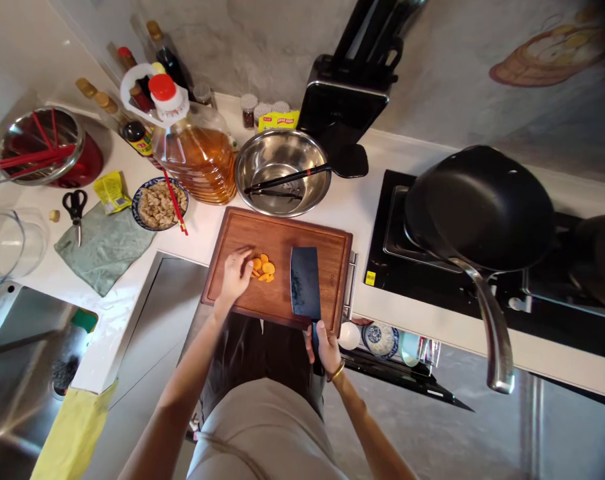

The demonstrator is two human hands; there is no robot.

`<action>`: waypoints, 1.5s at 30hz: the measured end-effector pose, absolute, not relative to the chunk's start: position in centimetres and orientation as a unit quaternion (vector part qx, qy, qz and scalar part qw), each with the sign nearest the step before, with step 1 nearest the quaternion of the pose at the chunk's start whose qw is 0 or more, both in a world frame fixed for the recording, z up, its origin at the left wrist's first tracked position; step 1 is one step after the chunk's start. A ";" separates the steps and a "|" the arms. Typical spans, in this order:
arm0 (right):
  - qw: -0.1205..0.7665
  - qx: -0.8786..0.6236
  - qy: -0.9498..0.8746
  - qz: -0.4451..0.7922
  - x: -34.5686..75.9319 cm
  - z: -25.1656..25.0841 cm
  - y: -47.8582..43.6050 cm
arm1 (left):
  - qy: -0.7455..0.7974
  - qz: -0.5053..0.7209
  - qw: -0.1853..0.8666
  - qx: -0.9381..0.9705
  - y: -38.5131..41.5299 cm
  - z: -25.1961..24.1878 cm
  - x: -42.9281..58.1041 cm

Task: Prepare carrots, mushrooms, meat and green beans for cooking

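Note:
A brown wooden cutting board (pixel 327 247) lies at the counter's front edge. Several orange carrot slices (pixel 265 268) sit in a small pile near its middle left. My left hand (pixel 235 275) rests on the board with its fingers curled down onto the left side of the pile. My right hand (pixel 327 347) is closed round the handle of a dark cleaver (pixel 305 281), whose broad blade lies flat over the board's right half, a little apart from the slices.
A steel bowl (pixel 282 150) holding black chopsticks stands behind the board, beside a large oil jug (pixel 197 157) and sauce bottles. A blue-rimmed bowl of food (pixel 158 207), scissors (pixel 75 207) and a green cloth (pixel 105 250) lie left. A black pan (pixel 482 207) sits on the stove at right; a sink (pixel 22 360) is at far left.

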State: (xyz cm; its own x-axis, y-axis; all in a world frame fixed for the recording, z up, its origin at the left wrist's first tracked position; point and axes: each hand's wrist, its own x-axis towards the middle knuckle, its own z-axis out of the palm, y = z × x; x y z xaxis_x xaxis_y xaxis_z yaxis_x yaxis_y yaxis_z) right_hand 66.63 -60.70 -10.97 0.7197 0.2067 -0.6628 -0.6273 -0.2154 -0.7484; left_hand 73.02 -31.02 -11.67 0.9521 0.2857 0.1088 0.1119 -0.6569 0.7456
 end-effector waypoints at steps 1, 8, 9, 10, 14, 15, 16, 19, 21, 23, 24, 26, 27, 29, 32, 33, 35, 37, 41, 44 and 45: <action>0.633 -0.673 0.174 0.340 65.9 -11.5 -60.0 | 0.083 0.102 0.402 0.906 -32.1 -12.1 73.4; 0.683 -0.601 0.259 0.326 61.1 -14.4 -57.4 | 0.018 0.068 0.446 0.892 -33.9 -14.5 74.0; 0.684 -0.595 0.269 0.325 60.4 -14.7 -57.1 | 0.015 0.064 0.457 0.887 -33.8 -14.6 73.8; 0.686 -0.588 0.279 0.324 59.8 -15.0 -56.8 | 0.012 0.059 0.468 0.882 -33.7 -14.6 73.6; 0.708 -0.552 0.312 0.311 58.2 -16.0 -54.2 | 0.029 0.039 0.502 0.864 -34.4 -14.3 72.9; 0.714 -0.543 0.316 0.309 58.0 -16.2 -53.3 | 0.040 0.037 0.508 0.860 -34.6 -14.2 72.8; 0.719 -0.535 0.317 0.310 57.9 -16.4 -52.4 | 0.049 0.037 0.513 0.856 -34.9 -14.2 72.8; 0.731 -0.518 0.308 0.319 57.7 -16.6 -49.7 | 0.058 0.049 0.518 0.852 -35.4 -14.3 72.6; 0.741 -0.511 0.299 0.318 57.7 -16.6 -48.2 | 0.051 0.062 0.505 0.859 -35.5 -14.5 72.5; 0.749 -0.508 0.290 0.311 57.7 -16.3 -47.3 | 0.039 0.079 0.491 0.866 -35.7 -14.6 72.3; 0.752 -0.508 0.286 0.310 57.8 -16.2 -47.0 | 0.034 0.088 0.489 0.867 -35.8 -14.7 72.2; 0.748 -0.514 0.277 0.315 57.9 -15.9 -46.8 | 0.031 0.099 0.490 0.865 -36.2 -14.7 72.0; 0.743 -0.521 0.272 0.321 58.0 -15.7 -46.8 | 0.032 0.098 0.491 0.865 -36.4 -14.7 71.9; 0.728 -0.536 0.264 0.337 58.2 -15.5 -47.0 | 0.026 0.092 0.491 0.866 -36.8 -14.5 71.8; 0.712 -0.546 0.261 0.356 58.6 -15.4 -47.4 | 0.005 0.093 0.490 0.867 -36.8 -14.0 71.6; 0.709 -0.545 0.262 0.362 58.8 -15.3 -47.6 | -0.001 0.099 0.488 0.867 -36.6 -13.8 71.5; 0.704 -0.541 0.265 0.376 59.3 -15.3 -48.2 | -0.001 0.118 0.479 0.870 -35.8 -13.4 71.3; 0.699 -0.538 0.266 0.389 59.7 -15.2 -48.9 | 0.029 0.142 0.450 0.881 -34.8 -13.3 71.2; 0.695 -0.554 0.246 0.387 60.5 -15.4 -50.6 | 0.161 0.150 0.356 0.908 -33.0 -13.7 71.6; 0.688 -0.573 0.233 0.380 60.7 -15.8 -51.3 | 0.208 0.104 0.299 0.926 -32.5 -13.7 72.3; 0.685 -0.579 0.229 0.378 60.8 -15.9 -51.4 | 0.215 0.090 0.283 0.931 -32.5 -13.7 72.6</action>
State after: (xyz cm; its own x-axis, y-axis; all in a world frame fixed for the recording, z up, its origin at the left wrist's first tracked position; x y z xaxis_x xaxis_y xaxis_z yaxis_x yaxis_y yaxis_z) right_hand 60.76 -51.40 -15.87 0.6090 0.2536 -0.7515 -0.7831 0.0423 -0.6204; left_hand 72.58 -32.52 -13.69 0.8918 0.4501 0.0459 0.3484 -0.7480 0.5649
